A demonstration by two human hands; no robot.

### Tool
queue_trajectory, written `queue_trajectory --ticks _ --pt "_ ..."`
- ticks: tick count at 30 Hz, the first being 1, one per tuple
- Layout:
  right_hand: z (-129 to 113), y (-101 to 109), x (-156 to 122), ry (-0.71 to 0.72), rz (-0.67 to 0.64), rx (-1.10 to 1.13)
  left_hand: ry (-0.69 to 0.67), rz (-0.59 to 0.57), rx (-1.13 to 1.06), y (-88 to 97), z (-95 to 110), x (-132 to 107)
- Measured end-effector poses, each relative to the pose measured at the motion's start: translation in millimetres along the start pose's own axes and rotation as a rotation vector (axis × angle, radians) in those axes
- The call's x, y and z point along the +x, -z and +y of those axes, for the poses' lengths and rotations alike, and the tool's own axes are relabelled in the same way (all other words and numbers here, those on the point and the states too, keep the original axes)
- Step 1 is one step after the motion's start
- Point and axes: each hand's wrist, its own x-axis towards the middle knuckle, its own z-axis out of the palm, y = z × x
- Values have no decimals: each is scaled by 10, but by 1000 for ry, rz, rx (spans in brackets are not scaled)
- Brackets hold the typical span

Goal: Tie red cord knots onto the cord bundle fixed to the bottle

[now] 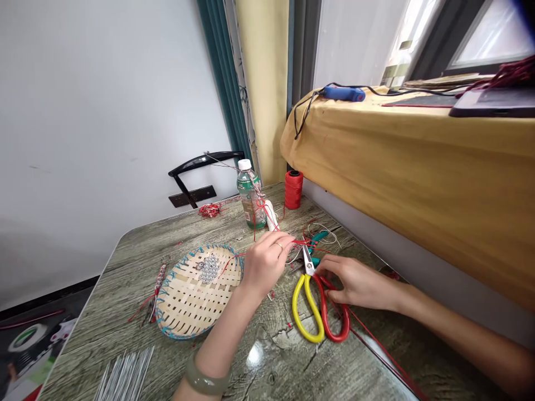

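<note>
My left hand (270, 259) is closed in a pinch on thin red cord (301, 242), whose strands run up toward a plastic bottle (251, 195) and out to the right. To its right lie scissors (308, 262) with one yellow and one red handle, blades slightly apart and pointing away from me. My right hand (349, 281) has its fingers curled round the red handle near the pivot. Just behind the blades is a teal-handled tool (320, 238), partly hidden by cord. Left of my left hand sits a round woven bamboo tray (188, 303) with blue edging, holding small clear beads (208, 268).
A red thread spool (293, 190) and a white roll (271, 214) stand by the bottle. Red-and-white cord scraps (210, 210) lie farther back. Thin metal rods (125, 376) are at front left. A yellow-draped ledge (401, 150) rises on the right, bearing a blue tool (343, 93).
</note>
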Motion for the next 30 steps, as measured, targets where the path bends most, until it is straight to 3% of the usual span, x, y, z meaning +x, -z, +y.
queue_trajectory --ticks 9,18,25,30 --pt "-31 -277 -10 -228 -36 273 3 14 -17 32 20 12" --pt "-72 -367 -23 -527 1 523 12 42 -38 74 1 9" --pt "-150 -354 -183 -705 -22 934 65 34 -116 97 40 34" --pt "-230 -334 -257 -722 -111 1256 224 60 -196 14 130 12"
